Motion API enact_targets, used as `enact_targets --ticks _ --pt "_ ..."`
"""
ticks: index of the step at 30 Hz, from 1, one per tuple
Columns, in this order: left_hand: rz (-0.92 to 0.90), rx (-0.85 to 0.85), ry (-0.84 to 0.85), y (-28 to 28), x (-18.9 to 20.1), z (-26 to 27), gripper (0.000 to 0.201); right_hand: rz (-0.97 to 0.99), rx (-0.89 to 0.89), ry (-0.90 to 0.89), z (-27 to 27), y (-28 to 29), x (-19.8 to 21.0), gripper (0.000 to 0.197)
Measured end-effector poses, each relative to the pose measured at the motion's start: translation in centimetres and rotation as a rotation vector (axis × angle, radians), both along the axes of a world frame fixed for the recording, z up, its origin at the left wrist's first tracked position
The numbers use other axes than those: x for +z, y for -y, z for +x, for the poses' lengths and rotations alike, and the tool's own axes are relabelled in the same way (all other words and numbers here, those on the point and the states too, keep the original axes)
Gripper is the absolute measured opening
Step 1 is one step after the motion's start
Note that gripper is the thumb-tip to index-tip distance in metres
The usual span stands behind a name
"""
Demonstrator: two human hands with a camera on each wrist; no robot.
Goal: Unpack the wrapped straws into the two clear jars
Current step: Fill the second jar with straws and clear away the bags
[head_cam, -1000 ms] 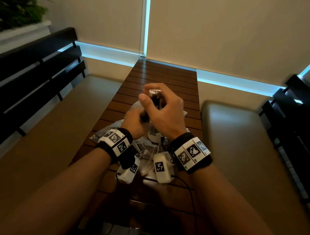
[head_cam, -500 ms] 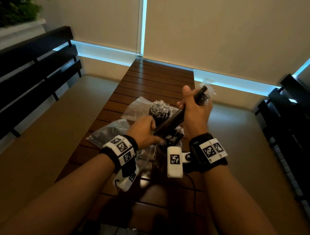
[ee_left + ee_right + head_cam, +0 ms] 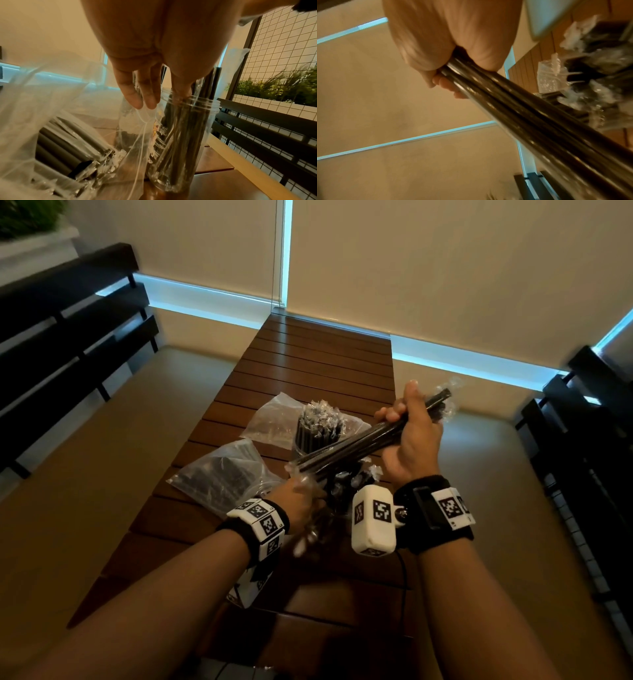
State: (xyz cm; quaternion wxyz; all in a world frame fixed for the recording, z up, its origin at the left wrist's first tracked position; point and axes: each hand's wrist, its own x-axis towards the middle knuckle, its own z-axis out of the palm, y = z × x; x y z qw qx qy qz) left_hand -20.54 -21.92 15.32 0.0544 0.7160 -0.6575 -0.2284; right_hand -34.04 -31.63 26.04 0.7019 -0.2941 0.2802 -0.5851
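Note:
My right hand (image 3: 406, 422) grips a bundle of black wrapped straws (image 3: 346, 447) near its top end. The bundle slants from upper right down to my left hand (image 3: 298, 501); the same bundle (image 3: 522, 115) fills the right wrist view. In the left wrist view my left hand (image 3: 154, 94) pinches a clear printed bag (image 3: 137, 135) at its fingertips, thumb at the rim of the near clear jar (image 3: 185, 135), which holds a few straws. The far jar (image 3: 318, 429) stands packed with straws. My hands and the wrist camera mostly hide the near jar in the head view.
Two clear bags lie on the slatted wooden table (image 3: 308, 364): a flat one (image 3: 270, 419) by the far jar and one with dark straws (image 3: 219, 477) on the left. Padded benches (image 3: 85, 457) (image 3: 496, 508) with black slatted backs flank the table.
My right hand has drawn the straw bundle up and to the right, tilting it away from the jars. My left hand has stayed low at the bundle's bottom end by the near jar.

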Motion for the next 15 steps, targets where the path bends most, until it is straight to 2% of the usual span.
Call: enact_targets --ticks 2,4,6,11,14,15 --pt "0.024 0.010 -0.020 -0.2 -0.3 0.0 0.033 0.043 0.079 -0.005 0.2 -0.4 -0.8 0.016" --pt "-0.007 0.006 -0.029 -0.2 -1.1 0.3 0.033 0.126 0.075 -0.016 0.2 -0.4 -1.8 0.016" --pt "-0.018 0.017 -0.048 -0.1 -1.5 0.9 0.030 0.191 0.012 -0.018 -0.1 0.2 -2.4 0.017" --pt "-0.066 -0.029 -0.105 -0.2 -0.3 1.0 0.023 0.125 -0.179 -0.223 -1.0 1.7 -2.9 0.013" --pt "-0.081 -0.027 -0.110 0.2 -0.5 0.8 0.026 0.009 -0.180 -0.362 -0.7 2.0 -3.7 0.040" --pt "-0.089 -0.036 -0.110 0.3 -0.5 0.8 0.027 -0.039 -0.153 -0.442 -0.6 1.7 -4.0 0.043"
